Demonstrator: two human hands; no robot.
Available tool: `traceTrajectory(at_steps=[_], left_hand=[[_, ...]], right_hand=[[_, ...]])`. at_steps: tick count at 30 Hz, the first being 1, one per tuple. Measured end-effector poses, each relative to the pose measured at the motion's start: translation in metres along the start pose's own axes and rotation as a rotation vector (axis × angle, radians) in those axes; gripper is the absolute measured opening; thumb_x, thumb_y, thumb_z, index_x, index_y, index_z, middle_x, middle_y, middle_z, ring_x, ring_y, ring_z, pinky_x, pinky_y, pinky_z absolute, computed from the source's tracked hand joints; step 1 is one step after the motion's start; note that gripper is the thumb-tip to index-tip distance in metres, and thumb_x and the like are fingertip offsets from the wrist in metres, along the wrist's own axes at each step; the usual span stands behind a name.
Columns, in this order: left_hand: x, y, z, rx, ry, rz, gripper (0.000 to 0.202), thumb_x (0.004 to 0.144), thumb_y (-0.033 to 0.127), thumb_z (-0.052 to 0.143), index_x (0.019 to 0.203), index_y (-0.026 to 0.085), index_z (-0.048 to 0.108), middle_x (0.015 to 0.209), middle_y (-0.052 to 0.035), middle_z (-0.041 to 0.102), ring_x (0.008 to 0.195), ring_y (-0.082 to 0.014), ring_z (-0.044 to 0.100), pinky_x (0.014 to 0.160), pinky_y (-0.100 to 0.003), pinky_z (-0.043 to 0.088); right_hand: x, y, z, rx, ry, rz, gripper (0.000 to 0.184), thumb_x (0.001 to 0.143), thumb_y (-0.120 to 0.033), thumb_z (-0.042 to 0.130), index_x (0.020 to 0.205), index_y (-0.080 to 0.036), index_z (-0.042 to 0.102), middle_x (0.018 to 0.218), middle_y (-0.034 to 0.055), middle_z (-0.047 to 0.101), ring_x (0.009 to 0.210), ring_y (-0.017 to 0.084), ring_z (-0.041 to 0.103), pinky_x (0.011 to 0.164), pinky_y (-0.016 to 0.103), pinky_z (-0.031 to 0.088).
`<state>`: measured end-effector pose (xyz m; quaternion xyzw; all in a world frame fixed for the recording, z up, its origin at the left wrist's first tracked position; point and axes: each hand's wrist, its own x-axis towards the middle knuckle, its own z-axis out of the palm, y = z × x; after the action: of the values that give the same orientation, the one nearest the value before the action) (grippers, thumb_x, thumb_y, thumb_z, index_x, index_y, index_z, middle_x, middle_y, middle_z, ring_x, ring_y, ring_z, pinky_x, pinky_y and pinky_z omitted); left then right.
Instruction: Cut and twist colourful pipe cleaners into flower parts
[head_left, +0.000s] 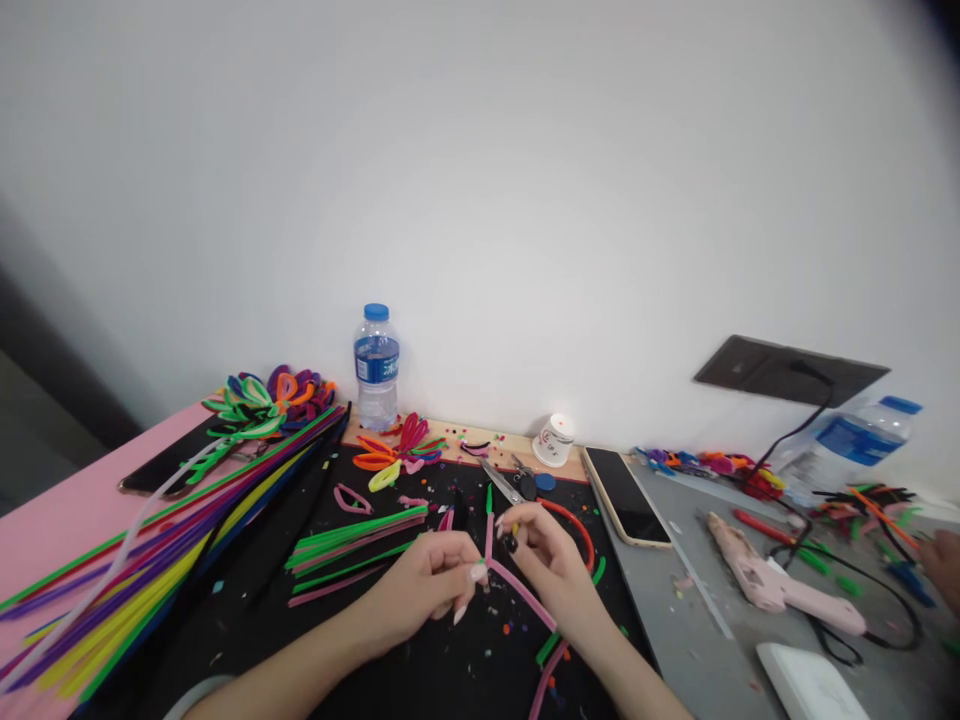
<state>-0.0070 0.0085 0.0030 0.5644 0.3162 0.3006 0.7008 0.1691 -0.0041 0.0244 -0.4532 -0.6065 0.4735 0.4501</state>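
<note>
Both my hands meet over the black mat point(247, 590) near the frame's bottom centre. My left hand point(427, 585) pinches a pink pipe cleaner point(525, 598) at its bend, fingers curled. My right hand point(551, 560) grips the same pink pipe cleaner just to the right, holding its short upright end. The pink stem runs down and to the right, past my right wrist. A small pile of green and pink pipe cleaners point(356, 545) lies just left of my left hand.
A long bundle of coloured pipe cleaners point(150, 560) fans along the left. Looped flowers point(262, 400), a water bottle point(376, 368), scissors point(504, 482), a small cup point(553, 440), a phone point(626, 495) and a pink glue gun point(780, 585) surround the mat. Another person's hand point(945, 570) shows at far right.
</note>
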Motion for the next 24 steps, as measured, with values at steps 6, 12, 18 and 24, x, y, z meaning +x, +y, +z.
traceTrajectory(at_steps=[6,12,18,24], left_hand=[[0.0,-0.002,-0.001,-0.16,-0.034,-0.062,0.022,0.077,0.034,0.058,0.069,0.015,0.049,0.044,0.007,0.046,0.033,-0.003,0.025,0.035,-0.018,0.014],[-0.003,0.0,0.001,-0.114,-0.092,-0.083,0.025,0.077,0.036,0.057,0.068,0.014,0.049,0.044,0.0063,0.049,0.034,-0.0027,0.026,0.037,-0.018,0.014],[-0.003,0.001,0.001,-0.026,-0.121,-0.065,0.019,0.077,0.03,0.055,0.068,0.014,0.05,0.046,0.0063,0.05,0.037,-0.0038,0.028,0.039,-0.018,0.016],[-0.006,0.008,0.006,0.109,-0.083,0.035,0.02,0.078,0.024,0.051,0.061,0.015,0.047,0.047,0.0055,0.048,0.044,-0.0064,0.037,0.045,-0.018,0.026]], right_hand=[[-0.001,-0.015,-0.009,-0.301,-0.258,-0.209,0.02,0.074,-0.019,0.063,0.094,-0.021,0.061,0.097,0.0048,0.058,0.081,0.017,0.052,0.067,0.025,0.04],[-0.002,-0.003,-0.009,-0.459,-0.248,-0.273,0.005,0.08,-0.017,0.057,0.076,-0.018,0.058,0.075,0.0015,0.057,0.072,0.015,0.051,0.068,0.026,0.038],[-0.006,-0.005,-0.007,-0.505,-0.297,-0.298,0.012,0.083,-0.018,0.051,0.071,-0.017,0.054,0.068,0.0004,0.052,0.067,0.014,0.046,0.062,0.025,0.034],[-0.008,-0.004,0.0,-0.22,-0.265,-0.021,0.014,0.079,-0.013,0.05,0.066,-0.017,0.051,0.062,-0.0024,0.047,0.058,0.01,0.043,0.055,0.022,0.033]])
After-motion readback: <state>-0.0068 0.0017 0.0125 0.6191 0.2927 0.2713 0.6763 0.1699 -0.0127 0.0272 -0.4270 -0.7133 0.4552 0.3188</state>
